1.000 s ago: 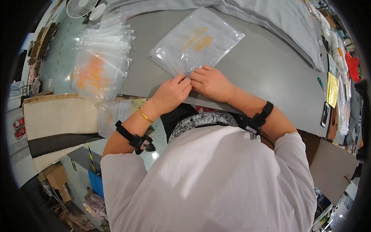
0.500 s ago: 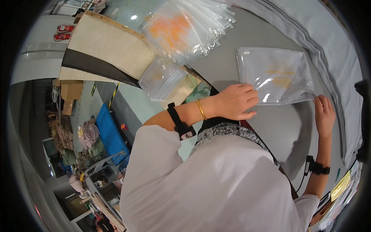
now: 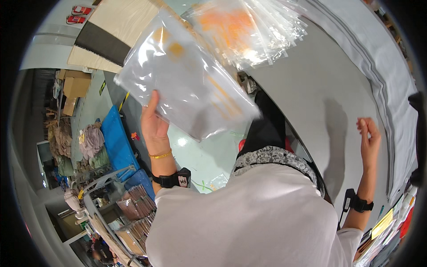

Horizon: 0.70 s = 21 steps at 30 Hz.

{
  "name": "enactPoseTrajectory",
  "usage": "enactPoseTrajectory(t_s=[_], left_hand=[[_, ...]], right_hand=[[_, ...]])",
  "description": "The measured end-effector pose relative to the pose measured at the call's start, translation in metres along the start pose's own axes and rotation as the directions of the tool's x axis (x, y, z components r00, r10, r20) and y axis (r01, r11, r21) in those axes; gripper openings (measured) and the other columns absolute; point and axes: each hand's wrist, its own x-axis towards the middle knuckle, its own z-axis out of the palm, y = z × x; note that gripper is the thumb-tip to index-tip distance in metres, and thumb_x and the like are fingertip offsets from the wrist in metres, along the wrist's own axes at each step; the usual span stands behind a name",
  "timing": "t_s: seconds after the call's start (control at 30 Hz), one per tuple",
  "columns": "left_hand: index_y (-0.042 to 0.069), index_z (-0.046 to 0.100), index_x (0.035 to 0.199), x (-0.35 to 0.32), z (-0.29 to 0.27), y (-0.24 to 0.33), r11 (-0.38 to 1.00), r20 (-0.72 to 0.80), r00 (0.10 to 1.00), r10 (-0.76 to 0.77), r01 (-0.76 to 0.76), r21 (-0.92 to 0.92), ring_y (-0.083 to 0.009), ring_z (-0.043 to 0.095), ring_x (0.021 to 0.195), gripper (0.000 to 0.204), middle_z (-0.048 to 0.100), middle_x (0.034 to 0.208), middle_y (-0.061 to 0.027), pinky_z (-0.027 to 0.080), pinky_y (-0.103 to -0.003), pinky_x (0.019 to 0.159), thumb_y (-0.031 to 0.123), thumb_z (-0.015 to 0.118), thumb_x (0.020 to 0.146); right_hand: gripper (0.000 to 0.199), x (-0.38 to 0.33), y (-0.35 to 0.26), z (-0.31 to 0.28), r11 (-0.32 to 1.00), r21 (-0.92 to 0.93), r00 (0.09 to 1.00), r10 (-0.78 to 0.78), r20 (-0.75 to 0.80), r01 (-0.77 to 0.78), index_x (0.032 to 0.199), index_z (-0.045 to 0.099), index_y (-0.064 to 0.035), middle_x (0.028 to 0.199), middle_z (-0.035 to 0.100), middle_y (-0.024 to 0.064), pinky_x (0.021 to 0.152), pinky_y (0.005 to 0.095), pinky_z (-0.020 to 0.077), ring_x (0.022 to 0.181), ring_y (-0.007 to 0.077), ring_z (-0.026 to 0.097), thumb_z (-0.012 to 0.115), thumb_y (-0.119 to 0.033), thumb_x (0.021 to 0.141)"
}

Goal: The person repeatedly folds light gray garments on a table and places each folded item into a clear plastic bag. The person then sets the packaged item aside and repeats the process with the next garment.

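Note:
My left hand (image 3: pixel 155 124) is out to the left, gripping the near edge of a clear plastic bag (image 3: pixel 191 84). Yellow-orange print marks the bag, and something flat and pale grey appears to fill it. The thumb lies on top; most of the other fingers are hidden beneath. Tilted, the bag hangs over the gap between the table and the boards. Above the grey table (image 3: pixel 307 98), at the right, my right hand (image 3: pixel 369 138) has loosely bent, slightly parted fingers with nothing visible in them.
Fanned clear bags with orange print (image 3: pixel 240 31) lie at the table's far end. Grey fabric (image 3: pixel 378 75) runs along its right side. Wooden boards (image 3: pixel 120 22) stand at the far left; a blue panel (image 3: pixel 115 138) and a loaded trolley (image 3: pixel 102 187) are nearer.
The bag has come off the table and swung left in my left hand. My right hand has let go of its corner and stays over the table. The view has shifted slightly.

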Motion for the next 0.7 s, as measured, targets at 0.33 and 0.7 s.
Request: enactPoseTrajectory(t_s=[0.33,0.7], left_hand=[[-0.001,0.055,0.133,0.169,-0.123,-0.261,0.702,-0.391,0.86,-0.328,-0.055,-0.71,-0.0333,0.057,0.128,0.042,0.061,0.139,-0.0171,0.046,-0.05,0.113,0.031,0.061,0.107],[-0.009,0.018,0.162,0.187,-0.197,-0.293,0.757,0.184,0.828,-0.53,0.559,-0.337,-0.0342,0.027,0.157,0.1,0.025,0.171,-0.022,0.023,-0.042,0.129,0.062,0.054,0.102]], right_hand=[[0.017,-0.081,0.033,0.017,0.906,-0.064,0.901,0.423,0.098,-0.418,0.102,0.069,0.0033,0.084,0.065,0.0027,0.075,0.0274,0.0503,0.08,0.0109,0.061,0.063,-0.013,0.104],[0.023,-0.113,0.089,-0.022,0.846,-0.065,0.849,0.528,-0.027,-0.528,0.103,0.073,-0.0035,0.087,0.074,0.0091,0.072,0.0345,0.0537,0.078,0.0185,0.069,0.069,-0.025,0.1]])
